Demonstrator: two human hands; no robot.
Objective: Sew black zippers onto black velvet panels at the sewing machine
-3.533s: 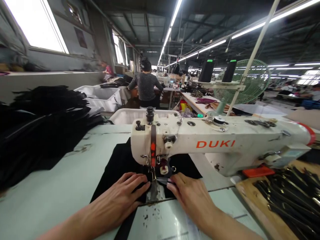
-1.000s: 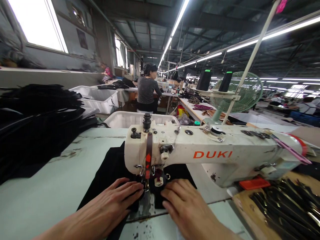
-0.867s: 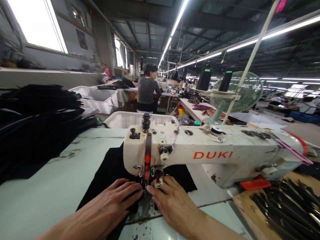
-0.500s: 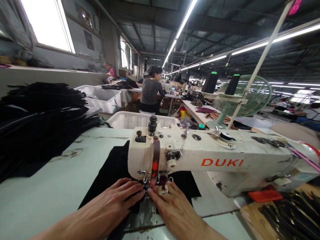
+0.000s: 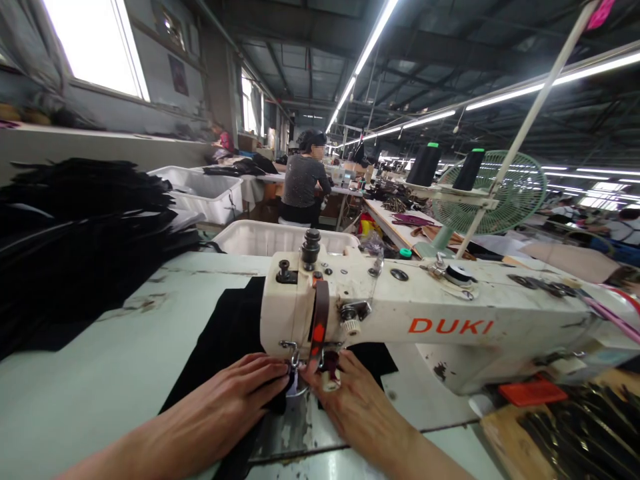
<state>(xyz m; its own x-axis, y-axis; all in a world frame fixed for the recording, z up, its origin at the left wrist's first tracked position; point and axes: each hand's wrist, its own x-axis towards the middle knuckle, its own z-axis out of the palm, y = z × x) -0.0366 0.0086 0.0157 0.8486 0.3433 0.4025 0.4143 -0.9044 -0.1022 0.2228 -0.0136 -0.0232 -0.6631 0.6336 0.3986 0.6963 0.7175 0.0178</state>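
Observation:
Black fabric (image 5: 225,333) lies flat on the bed of a white sewing machine (image 5: 380,300) and passes under its head. My left hand (image 5: 245,383) rests on the cloth left of the needle, fingers stretched out with the tips beside the presser foot (image 5: 295,373). On the other side, my right hand (image 5: 350,390) lies flat with its thumb near the foot and its fingers reaching past it under the machine arm. Both hands press the fabric from above. The needle tip and the stitch line are hard to make out.
A tall stack of black cut pieces (image 5: 85,247) stands at left. White plastic bins (image 5: 280,233) sit behind the table. To the right are thread cones (image 5: 423,165), a green fan (image 5: 515,190), a red object (image 5: 533,392) and dark strips (image 5: 585,427). A co-worker (image 5: 304,180) sits ahead.
The fabric has slid a little farther away under the machine head, and more of the metal plate shows in front. Both hands stay on it. The view has shifted slightly.

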